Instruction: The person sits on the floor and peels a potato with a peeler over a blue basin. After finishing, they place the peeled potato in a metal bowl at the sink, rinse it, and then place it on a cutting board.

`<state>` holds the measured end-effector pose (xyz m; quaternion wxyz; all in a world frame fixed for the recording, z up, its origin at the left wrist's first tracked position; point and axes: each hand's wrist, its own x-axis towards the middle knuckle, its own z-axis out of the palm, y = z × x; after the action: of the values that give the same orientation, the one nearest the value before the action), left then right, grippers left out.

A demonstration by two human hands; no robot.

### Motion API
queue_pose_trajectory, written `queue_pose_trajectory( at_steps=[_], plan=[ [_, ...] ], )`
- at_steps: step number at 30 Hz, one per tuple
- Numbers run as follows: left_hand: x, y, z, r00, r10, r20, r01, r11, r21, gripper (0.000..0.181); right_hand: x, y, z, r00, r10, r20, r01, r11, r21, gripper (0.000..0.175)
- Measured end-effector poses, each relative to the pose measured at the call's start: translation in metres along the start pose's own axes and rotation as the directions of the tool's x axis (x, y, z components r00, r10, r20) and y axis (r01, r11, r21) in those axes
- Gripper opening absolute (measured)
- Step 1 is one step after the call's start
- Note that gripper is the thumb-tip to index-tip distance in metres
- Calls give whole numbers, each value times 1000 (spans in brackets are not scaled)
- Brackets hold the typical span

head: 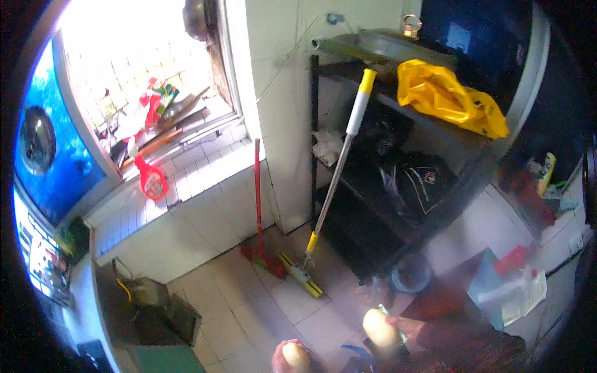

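Note:
At the bottom edge, my left hand (278, 358) is closed around a smaller pale yellow, rounded item (295, 356), which looks like a potato. To its right, my right hand (408, 326) grips a larger pale yellow, oblong item (380, 328), perhaps also a potato. A thin light-green piece (383, 308) shows at the top of this larger item and again near my fingers; blur hides what it is. The two pale items are apart from each other, above the tiled floor (275, 321). Dark sleeves cover my right arm.
A squeegee mop (333, 186) leans on a black shelf rack (315, 140) holding a yellow plastic bag (438, 98). Beside it stands a red-handled broom (258, 186). A bucket (410, 275) is near my right hand. A red spray bottle (152, 181) sits on the tiled window ledge.

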<state>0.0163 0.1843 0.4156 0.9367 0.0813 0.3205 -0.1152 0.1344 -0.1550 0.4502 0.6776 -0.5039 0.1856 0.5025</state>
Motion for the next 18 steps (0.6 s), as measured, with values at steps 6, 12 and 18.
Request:
queue_pose_trajectory(
  at_steps=[6, 12, 18],
  plan=[
    [-42, 26, 46, 957, 185, -222, -139, 968, 207, 22, -37, -28, 27, 993, -114, 30, 108, 982, 155, 72],
    [-52, 49, 41, 912, -146, -384, 142, 989, -39, 22, -49, -48, 48, 978, -207, -27, 209, 969, 132, 72],
    [-50, 37, 120, 984, 154, -89, -102, 898, 428, 25, -69, -52, 9, 890, -452, 67, 425, 873, 241, 71]
  ],
)
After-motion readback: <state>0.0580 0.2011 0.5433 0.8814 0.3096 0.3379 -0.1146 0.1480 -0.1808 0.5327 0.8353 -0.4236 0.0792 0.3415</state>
